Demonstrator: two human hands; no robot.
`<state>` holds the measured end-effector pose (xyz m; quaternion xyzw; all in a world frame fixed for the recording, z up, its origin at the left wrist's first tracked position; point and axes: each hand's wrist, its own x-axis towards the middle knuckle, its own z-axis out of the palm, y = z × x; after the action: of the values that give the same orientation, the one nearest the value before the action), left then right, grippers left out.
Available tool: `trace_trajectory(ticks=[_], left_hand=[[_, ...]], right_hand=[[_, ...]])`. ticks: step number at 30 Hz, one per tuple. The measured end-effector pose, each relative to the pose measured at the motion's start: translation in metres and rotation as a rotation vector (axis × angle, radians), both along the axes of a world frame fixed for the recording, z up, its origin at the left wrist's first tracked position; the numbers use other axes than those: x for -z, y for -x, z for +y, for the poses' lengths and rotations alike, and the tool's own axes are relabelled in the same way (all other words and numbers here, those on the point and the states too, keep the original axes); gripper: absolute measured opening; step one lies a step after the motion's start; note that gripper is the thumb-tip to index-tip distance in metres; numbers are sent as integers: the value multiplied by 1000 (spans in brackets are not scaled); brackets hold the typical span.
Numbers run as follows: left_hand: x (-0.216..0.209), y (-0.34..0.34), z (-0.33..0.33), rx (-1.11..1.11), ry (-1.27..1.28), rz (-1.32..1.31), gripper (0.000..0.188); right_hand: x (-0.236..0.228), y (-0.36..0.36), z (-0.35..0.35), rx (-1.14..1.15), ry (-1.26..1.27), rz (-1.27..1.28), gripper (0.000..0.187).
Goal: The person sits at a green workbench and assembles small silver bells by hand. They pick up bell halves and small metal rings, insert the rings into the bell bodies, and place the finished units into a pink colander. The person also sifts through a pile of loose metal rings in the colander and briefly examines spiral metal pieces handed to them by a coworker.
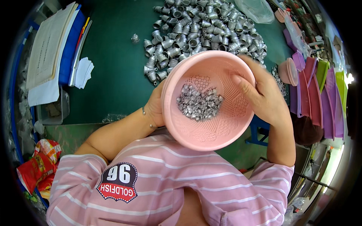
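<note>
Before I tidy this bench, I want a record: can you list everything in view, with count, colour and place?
pink basket: at least one, pink, between the hands
small metal pieces: many, silver, inside it
bell-shaped parts: many, silver-grey, heaped beyond it
table: one, dark green, beneath the heap
paper slips: several, white, table's left
clear container: one, transparent, near left
red packets: count unclear, red, lower left
plastic bag: one, clear, far right
bins: several, purple, pink, green, right
striped shirt: one, pink-white, on the person
left hand: one, bare, basket's left side
right hand: one, bare, basket's right rim
</note>
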<state>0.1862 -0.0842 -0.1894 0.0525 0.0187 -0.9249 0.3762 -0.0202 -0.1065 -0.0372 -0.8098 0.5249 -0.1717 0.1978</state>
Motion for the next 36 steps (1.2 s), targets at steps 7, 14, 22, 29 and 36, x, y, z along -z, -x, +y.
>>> trace_trajectory(ticks=[7,14,22,29,36], left_hand=[[-18,6,-12,133,28,-69,44],[-36,-2,-20,-248,507,-894,29],[-27,-48,-33,-545,584,-1171,14],[-28,-50,-16,-496,485,-1135,10],[-22,-67,-4,-451,387,-1196,9]], right_hand=[[33,26,10,164,-540,-382,28],[43,60,28,409,-668,-762,29],[20,198,-18,920,-288,-1216,29],[50,273,-171,1161,-144,-1457,29],[111,311,-236,1277,82,-1554,43]])
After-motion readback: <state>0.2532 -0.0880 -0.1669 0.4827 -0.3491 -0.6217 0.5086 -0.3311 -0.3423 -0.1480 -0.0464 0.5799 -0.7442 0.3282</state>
